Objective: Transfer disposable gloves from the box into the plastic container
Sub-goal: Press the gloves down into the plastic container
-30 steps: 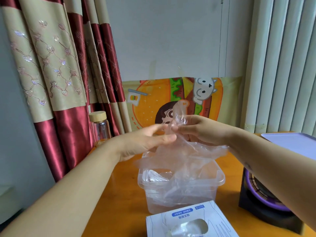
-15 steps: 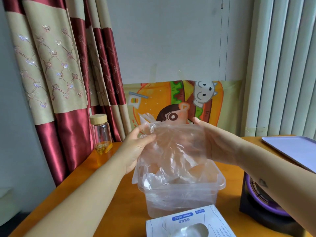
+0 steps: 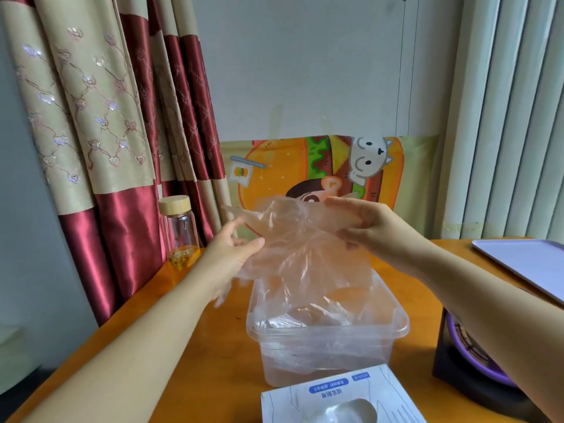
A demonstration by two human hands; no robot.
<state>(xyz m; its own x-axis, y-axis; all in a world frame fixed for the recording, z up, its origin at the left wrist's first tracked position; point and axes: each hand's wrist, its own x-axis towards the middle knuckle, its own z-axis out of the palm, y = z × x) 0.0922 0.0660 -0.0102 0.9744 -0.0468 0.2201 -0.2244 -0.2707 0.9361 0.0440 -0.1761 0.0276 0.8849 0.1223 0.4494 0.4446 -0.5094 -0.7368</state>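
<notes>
A thin clear disposable glove (image 3: 300, 242) is spread out in the air just above the clear plastic container (image 3: 399, 326). My left hand (image 3: 232, 248) pinches its left edge and my right hand (image 3: 370, 228) grips its upper right corner. The glove's lower part hangs down into the container, where other crumpled clear gloves (image 3: 308, 319) lie. The white glove box (image 3: 338, 396) with blue labels sits at the near edge of the table, with clear plastic showing in its oval opening.
A glass jar (image 3: 180, 232) with a wooden lid stands at the table's back left by the red and beige curtain (image 3: 100, 141). A black and purple device (image 3: 470, 358) sits on the right, a lilac tray (image 3: 525, 261) beyond it. A cartoon burger panel (image 3: 280, 166) leans on the wall.
Both hands have moved apart, and the glove, bunched up a second ago, is now stretched wider between them above the container.
</notes>
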